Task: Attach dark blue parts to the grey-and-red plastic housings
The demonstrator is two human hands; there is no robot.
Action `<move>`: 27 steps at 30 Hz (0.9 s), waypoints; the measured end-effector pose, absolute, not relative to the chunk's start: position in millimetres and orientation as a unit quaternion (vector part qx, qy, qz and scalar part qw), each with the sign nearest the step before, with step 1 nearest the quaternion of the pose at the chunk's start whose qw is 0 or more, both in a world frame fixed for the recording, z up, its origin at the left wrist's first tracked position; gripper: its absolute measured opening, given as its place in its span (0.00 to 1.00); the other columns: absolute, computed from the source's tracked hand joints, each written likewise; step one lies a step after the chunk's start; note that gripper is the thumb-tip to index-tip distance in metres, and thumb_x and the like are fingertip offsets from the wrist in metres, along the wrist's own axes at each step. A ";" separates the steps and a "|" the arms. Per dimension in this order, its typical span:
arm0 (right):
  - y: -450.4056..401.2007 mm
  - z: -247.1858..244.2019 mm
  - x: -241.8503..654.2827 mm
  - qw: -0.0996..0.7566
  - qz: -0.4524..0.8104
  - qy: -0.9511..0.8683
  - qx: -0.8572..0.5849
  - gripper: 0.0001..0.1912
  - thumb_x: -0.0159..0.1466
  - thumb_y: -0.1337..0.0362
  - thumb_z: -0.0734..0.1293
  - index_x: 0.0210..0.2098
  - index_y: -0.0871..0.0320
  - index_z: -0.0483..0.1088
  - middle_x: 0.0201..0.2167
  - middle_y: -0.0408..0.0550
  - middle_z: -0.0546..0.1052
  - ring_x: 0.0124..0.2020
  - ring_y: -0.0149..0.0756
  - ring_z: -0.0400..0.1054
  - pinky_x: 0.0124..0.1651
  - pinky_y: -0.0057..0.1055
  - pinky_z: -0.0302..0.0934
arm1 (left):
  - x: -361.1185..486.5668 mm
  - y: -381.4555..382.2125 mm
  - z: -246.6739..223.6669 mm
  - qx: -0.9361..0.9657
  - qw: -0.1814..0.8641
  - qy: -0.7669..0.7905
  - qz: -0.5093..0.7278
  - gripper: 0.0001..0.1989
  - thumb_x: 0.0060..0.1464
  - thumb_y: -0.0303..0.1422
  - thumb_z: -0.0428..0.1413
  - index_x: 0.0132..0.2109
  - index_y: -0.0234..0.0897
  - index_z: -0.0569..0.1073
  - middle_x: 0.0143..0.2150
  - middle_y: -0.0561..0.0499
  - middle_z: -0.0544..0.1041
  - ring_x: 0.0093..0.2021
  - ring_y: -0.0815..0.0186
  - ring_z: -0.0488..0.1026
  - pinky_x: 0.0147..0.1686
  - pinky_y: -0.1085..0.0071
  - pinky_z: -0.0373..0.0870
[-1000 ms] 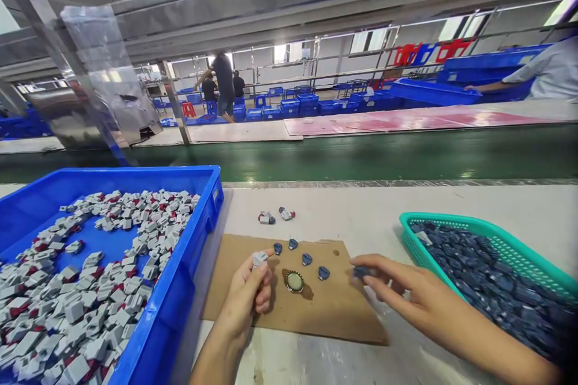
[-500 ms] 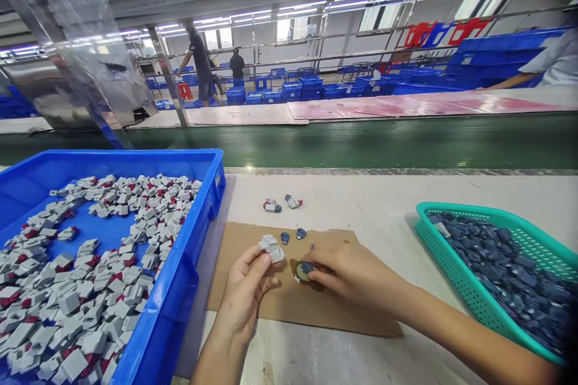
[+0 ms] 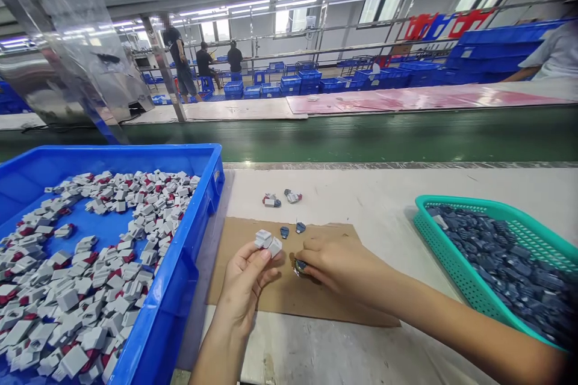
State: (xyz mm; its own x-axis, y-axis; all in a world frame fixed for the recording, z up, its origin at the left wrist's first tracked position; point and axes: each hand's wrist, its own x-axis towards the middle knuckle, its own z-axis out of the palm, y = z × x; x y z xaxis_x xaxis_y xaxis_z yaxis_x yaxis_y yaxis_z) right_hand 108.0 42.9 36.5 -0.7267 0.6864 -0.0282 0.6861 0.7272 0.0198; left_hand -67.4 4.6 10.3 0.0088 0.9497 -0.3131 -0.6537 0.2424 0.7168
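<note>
L hand (image 3: 246, 280) grip pinches gray block (image 3: 267, 241), just left of R hand (image 3: 334, 261) grip pinching small blue bit (image 3: 301, 265) over the cap.

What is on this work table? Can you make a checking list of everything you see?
Surface: pale table with a brown cardboard mat under the hands.
Job's things: left hand pinches a grey part; right hand presses a small blue piece onto a round metal cap on the mat.
Clutter: two blue pieces on the mat, two assembled parts beyond it; blue bin of grey-and-red parts, teal basket of dark blue pieces.
Hands: both closed on small parts.
Cables: nothing seen.
Surroundings: green conveyor belt, stacked blue crates, people standing far off.
</note>
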 end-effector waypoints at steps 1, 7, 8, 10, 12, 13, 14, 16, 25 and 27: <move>43.3 35.4 107.8 0.013 0.012 0.930 0.368 0.05 0.58 0.70 0.62 0.30 0.58 0.70 0.27 0.45 0.71 0.26 0.33 0.63 0.24 0.28 0.40 | -67.6 4.7 10.0 0.189 0.685 0.392 0.585 0.15 0.34 0.31 0.66 0.34 0.32 0.76 0.30 0.49 0.78 0.31 0.70 0.74 0.25 0.83 0.71; 44.1 34.9 107.0 0.015 0.040 0.934 0.354 0.05 0.56 0.73 0.62 0.27 0.60 0.69 0.25 0.46 0.70 0.23 0.31 0.61 0.23 0.29 0.36 | -67.9 5.8 8.0 0.192 0.678 0.393 0.590 0.14 0.36 0.31 0.65 0.34 0.32 0.75 0.30 0.50 0.77 0.31 0.70 0.74 0.25 0.82 0.70; 43.8 35.1 106.5 0.019 0.037 0.933 0.357 0.05 0.56 0.73 0.62 0.27 0.60 0.69 0.25 0.45 0.70 0.22 0.30 0.60 0.23 0.29 0.36 | -68.0 6.2 7.6 0.194 0.679 0.393 0.589 0.14 0.36 0.31 0.65 0.34 0.32 0.75 0.30 0.50 0.77 0.31 0.70 0.74 0.25 0.82 0.71; 43.1 36.1 105.8 0.019 0.030 0.931 0.363 0.05 0.57 0.72 0.62 0.28 0.60 0.69 0.25 0.45 0.70 0.23 0.31 0.61 0.23 0.29 0.37 | -67.8 6.7 6.6 0.196 0.676 0.395 0.591 0.14 0.36 0.31 0.65 0.33 0.32 0.75 0.30 0.50 0.77 0.31 0.70 0.74 0.25 0.82 0.71; 42.5 38.4 106.0 0.012 0.018 0.930 0.368 0.06 0.59 0.71 0.61 0.29 0.59 0.70 0.27 0.46 0.71 0.26 0.33 0.62 0.24 0.28 0.41 | -67.3 6.7 5.8 0.196 0.669 0.396 0.598 0.14 0.36 0.31 0.65 0.33 0.32 0.75 0.29 0.51 0.77 0.30 0.70 0.74 0.25 0.82 0.71; 42.2 40.4 106.7 0.007 0.006 0.930 0.369 0.07 0.60 0.71 0.60 0.30 0.59 0.70 0.28 0.47 0.71 0.28 0.34 0.63 0.25 0.28 0.43 | -66.9 6.6 5.5 0.196 0.665 0.396 0.602 0.13 0.36 0.31 0.65 0.33 0.32 0.74 0.29 0.51 0.76 0.30 0.71 0.74 0.25 0.82 0.71; 41.8 42.9 107.6 0.000 -0.007 0.928 0.372 0.07 0.60 0.70 0.59 0.31 0.59 0.69 0.28 0.47 0.70 0.29 0.35 0.63 0.27 0.28 0.45 | -66.4 6.4 5.3 0.198 0.662 0.396 0.605 0.13 0.36 0.31 0.65 0.33 0.32 0.74 0.28 0.51 0.76 0.30 0.71 0.74 0.25 0.82 0.71; 40.8 49.1 110.2 -0.023 -0.041 0.923 0.381 0.09 0.62 0.69 0.58 0.29 0.59 0.69 0.29 0.46 0.70 0.30 0.34 0.62 0.29 0.28 0.49 | -65.5 6.0 5.2 0.205 0.658 0.399 0.605 0.13 0.36 0.30 0.65 0.33 0.32 0.74 0.28 0.51 0.76 0.30 0.71 0.74 0.25 0.82 0.71; 32.7 64.1 117.6 -0.226 -0.263 0.829 0.438 0.12 0.63 0.59 0.60 0.42 0.55 0.69 0.28 0.44 0.73 0.27 0.31 0.64 0.31 0.28 0.58 | -65.0 2.9 6.0 0.264 0.665 0.410 0.566 0.15 0.37 0.32 0.65 0.34 0.32 0.73 0.31 0.48 0.77 0.32 0.67 0.74 0.25 0.80 0.69; 30.4 63.5 117.2 -0.251 -0.286 0.816 0.436 0.13 0.62 0.58 0.60 0.43 0.55 0.70 0.32 0.46 0.74 0.30 0.33 0.66 0.31 0.28 0.60 | -64.5 1.6 6.1 0.279 0.676 0.407 0.547 0.14 0.38 0.32 0.64 0.34 0.32 0.72 0.31 0.48 0.77 0.32 0.67 0.74 0.26 0.80 0.69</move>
